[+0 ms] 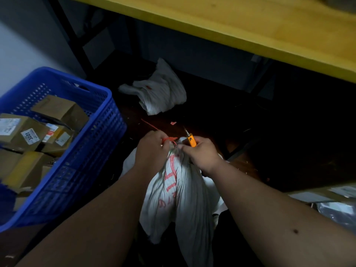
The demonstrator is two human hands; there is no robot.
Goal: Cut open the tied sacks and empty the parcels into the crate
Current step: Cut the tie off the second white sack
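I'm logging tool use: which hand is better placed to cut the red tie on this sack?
Right. The right hand holds the orange cutter at the sack neck, while the left hand pinches the red tie.

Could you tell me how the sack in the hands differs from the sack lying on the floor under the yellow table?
The held sack is full and stands bunched at its neck, gripped by the left hand and right hand; the floor sack lies crumpled, flat and untouched. The held sack has a red tie at its neck; the floor sack shows none. Both are white with red marks.
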